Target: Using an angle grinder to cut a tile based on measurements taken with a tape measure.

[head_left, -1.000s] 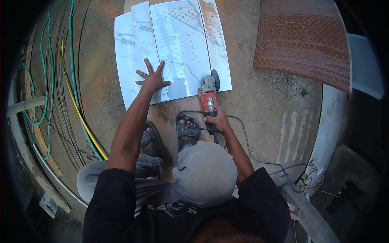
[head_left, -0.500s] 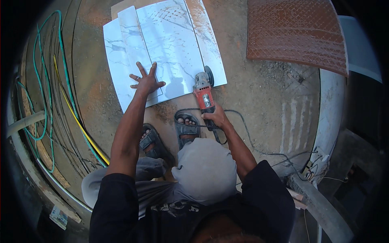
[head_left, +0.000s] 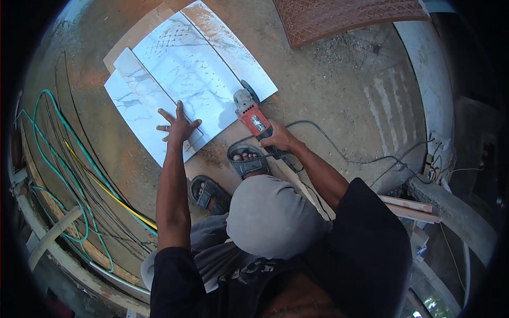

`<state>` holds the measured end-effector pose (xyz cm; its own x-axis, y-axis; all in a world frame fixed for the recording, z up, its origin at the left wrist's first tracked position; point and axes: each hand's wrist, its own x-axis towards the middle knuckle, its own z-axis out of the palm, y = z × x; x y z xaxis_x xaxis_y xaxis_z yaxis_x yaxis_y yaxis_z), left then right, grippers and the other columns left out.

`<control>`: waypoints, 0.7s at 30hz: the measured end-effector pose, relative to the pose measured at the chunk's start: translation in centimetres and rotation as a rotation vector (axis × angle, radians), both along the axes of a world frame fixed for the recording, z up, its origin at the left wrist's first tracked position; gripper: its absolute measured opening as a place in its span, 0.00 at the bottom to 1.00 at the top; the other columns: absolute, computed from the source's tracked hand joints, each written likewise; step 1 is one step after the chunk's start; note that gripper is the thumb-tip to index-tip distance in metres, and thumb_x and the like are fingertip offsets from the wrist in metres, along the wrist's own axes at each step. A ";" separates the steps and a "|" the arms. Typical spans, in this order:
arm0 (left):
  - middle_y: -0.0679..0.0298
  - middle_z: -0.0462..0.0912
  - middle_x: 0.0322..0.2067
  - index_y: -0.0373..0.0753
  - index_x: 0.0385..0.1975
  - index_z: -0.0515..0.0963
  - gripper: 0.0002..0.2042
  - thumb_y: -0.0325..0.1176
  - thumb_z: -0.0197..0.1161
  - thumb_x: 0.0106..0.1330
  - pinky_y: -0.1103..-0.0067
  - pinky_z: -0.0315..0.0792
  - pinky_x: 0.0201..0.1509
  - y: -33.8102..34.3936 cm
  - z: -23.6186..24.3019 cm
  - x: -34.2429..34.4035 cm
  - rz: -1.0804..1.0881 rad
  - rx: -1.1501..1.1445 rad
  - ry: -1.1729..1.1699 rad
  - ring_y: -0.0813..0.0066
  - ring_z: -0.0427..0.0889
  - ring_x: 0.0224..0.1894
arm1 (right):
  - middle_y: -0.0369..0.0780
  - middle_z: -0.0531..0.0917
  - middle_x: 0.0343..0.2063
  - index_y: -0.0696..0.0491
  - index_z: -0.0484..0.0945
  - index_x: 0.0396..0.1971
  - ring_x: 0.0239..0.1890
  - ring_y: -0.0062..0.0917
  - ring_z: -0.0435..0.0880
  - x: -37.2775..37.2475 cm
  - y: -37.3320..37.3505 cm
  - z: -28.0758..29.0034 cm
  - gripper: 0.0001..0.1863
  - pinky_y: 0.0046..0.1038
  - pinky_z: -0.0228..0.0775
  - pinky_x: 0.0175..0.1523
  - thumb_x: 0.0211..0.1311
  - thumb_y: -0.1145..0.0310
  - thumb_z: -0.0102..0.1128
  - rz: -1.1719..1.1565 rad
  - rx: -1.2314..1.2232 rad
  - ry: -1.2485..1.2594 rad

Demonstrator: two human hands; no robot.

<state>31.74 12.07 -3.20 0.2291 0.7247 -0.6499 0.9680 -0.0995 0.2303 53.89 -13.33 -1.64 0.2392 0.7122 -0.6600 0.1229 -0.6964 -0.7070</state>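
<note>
My right hand (head_left: 280, 137) is wrapped round the rear body of a red and grey angle grinder (head_left: 255, 121). The grinder's dark disc (head_left: 250, 91) stands on edge at a dark straight line in a white marble-patterned tile (head_left: 212, 79), near the tile's close right corner. Spread flat, my left hand (head_left: 180, 127) presses on the near end of a narrow tile strip (head_left: 139, 79) that lies on top of the large tile. Reddish dust covers the tile's right strip (head_left: 228, 40). A black power cord (head_left: 328, 135) runs off from the grinder to the right.
Close to the tile are my sandaled feet (head_left: 246, 159). Green hose (head_left: 61, 114) and a yellow line (head_left: 101, 188) lie on the left. A brown textured panel (head_left: 344, 18) is at the far right. The cord reaches wires by a pale pillar base (head_left: 437, 153).
The view has turned, so the tile appears farther left and tilted. The left hand stays flat on the strip, and the grinder remains at the line near the tile's close edge.
</note>
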 end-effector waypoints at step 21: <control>0.43 0.14 0.68 0.63 0.71 0.44 0.51 0.55 0.72 0.51 0.25 0.50 0.52 0.0 -0.3 0.0 -0.041 0.030 -0.019 0.12 0.28 0.64 | 0.48 0.80 0.41 0.60 0.70 0.51 0.44 0.35 0.79 0.3 -1.5 -0.5 0.41 0.32 0.70 0.51 0.33 0.58 0.71 0.027 0.066 -0.029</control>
<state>31.77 12.06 -3.45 0.2709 0.7336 -0.6232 0.9585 -0.1459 0.2449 54.15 -14.80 -2.18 0.2378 0.7603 -0.6045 0.1616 -0.6446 -0.7472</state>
